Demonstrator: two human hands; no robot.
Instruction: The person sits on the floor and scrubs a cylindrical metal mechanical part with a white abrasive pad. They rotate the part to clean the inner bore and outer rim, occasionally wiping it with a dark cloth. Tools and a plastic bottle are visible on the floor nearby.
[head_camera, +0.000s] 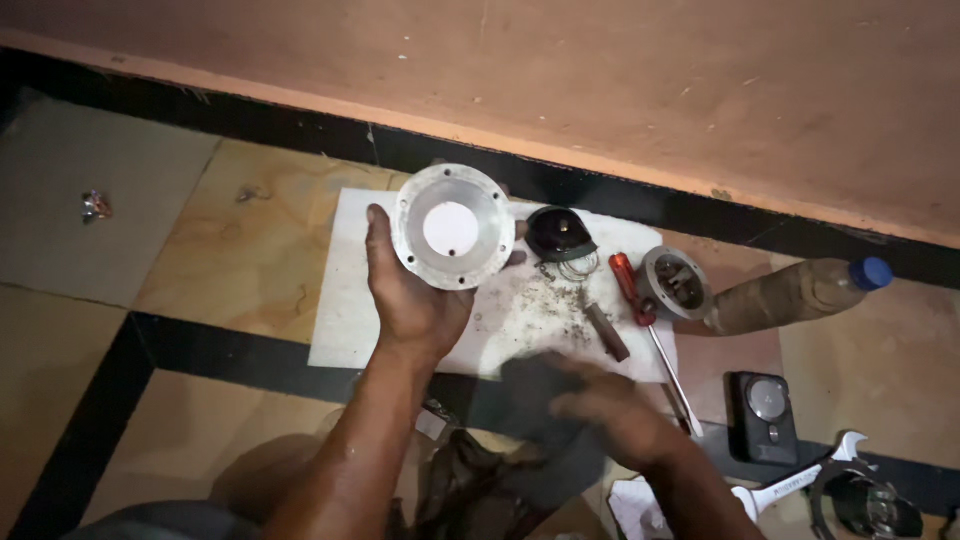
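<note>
- The left hand (412, 295) is raised over the left part of a white sheet (345, 300) spread on the tiled floor (230, 250), with its fingers wrapped round the rim of a round metal cover (452, 227)
- The round metal cover is tilted so its hollow inner face shows: a pale flat centre, a raised wall, and a flange with small holes around it; it sits above the sheet's far edge, close to the dark skirting strip (300, 125) at the foot of the wall
- The right hand (600, 400) is low at the sheet's near edge, blurred, fingers curled on a dark cloth (545, 385); how firmly it grips cannot be told
- Just right of the cover, on the sheet's far edge, lies a black domed part (558, 232) with thin wire rings (572, 266) beside it
- Scattered grit (545, 310) covers the middle of the sheet, and a short brown rod (607, 332) lies by it
- A red-handled screwdriver (640, 305) lies across the sheet's right edge, touching a round metal housing (675, 283)
- Off the sheet to the right, a dusty plastic bottle (790, 295) with a blue cap lies on its side
- Nearer the person, a black phone (765, 415) lies flat, with a silver spanner (800, 478) near it
</note>
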